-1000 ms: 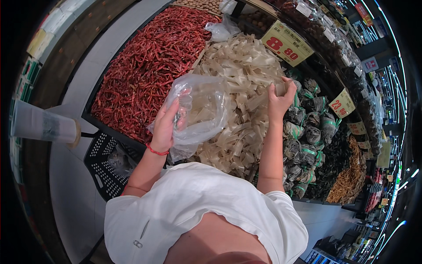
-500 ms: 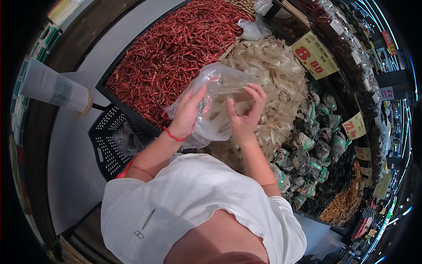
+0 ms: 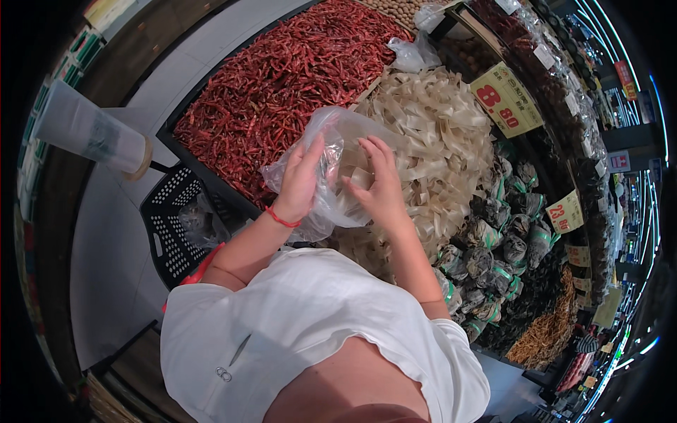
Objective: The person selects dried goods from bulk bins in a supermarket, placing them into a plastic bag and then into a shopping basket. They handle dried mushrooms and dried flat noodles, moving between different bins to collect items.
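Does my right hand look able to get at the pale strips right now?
Probably yes: your right hand looks open at the bag, and pale strips lie uncovered to its right.

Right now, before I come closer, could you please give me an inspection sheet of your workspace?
Surface: black-edged display stand, heaped with dried red chillies beside translucent beige flat strips.
Things in hand: thin clear plastic bag, above the display.
Clutter: crumpled clear plastic bundle at the strips' far edge; black perforated plastic basket at left, holding a clear-wrapped item.
Hands: left hand holds the bag; right hand is open near its mouth, contact unclear.
Cables: nothing seen.
Surroundings: dark bundles with green ties, yellow price sign, translucent plastic cylinder.
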`<action>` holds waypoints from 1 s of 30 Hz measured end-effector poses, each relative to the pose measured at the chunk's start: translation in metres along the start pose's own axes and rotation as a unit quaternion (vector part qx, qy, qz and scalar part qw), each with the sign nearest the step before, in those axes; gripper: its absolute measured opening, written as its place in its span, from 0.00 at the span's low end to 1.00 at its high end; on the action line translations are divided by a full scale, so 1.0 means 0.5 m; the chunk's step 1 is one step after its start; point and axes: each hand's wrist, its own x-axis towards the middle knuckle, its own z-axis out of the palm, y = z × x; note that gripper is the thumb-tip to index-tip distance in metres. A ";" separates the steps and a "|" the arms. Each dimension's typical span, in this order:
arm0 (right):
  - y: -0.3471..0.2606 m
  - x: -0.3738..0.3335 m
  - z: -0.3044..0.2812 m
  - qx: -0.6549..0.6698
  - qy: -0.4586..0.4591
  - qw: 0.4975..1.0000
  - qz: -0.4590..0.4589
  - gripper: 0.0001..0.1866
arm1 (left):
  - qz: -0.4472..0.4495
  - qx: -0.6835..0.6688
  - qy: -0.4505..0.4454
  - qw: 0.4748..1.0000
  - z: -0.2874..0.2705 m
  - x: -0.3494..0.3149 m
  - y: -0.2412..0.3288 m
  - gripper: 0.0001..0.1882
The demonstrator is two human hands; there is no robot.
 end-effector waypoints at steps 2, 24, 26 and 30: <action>-0.017 -0.007 -0.005 -0.040 -0.044 0.998 -0.007 0.37 | 0.017 0.039 0.024 0.999 0.007 -0.005 -0.004 0.12; 0.051 -0.030 -0.042 -0.199 0.212 0.954 0.068 0.27 | -0.006 0.029 -0.069 0.997 0.014 -0.010 0.065 0.13; 0.072 -0.023 -0.047 -0.106 0.107 0.978 0.144 0.24 | 0.024 0.053 -0.090 0.994 0.010 -0.007 0.071 0.13; 0.069 -0.023 -0.045 0.212 0.106 0.966 0.109 0.17 | 0.071 0.125 -0.098 0.985 0.014 0.004 0.089 0.18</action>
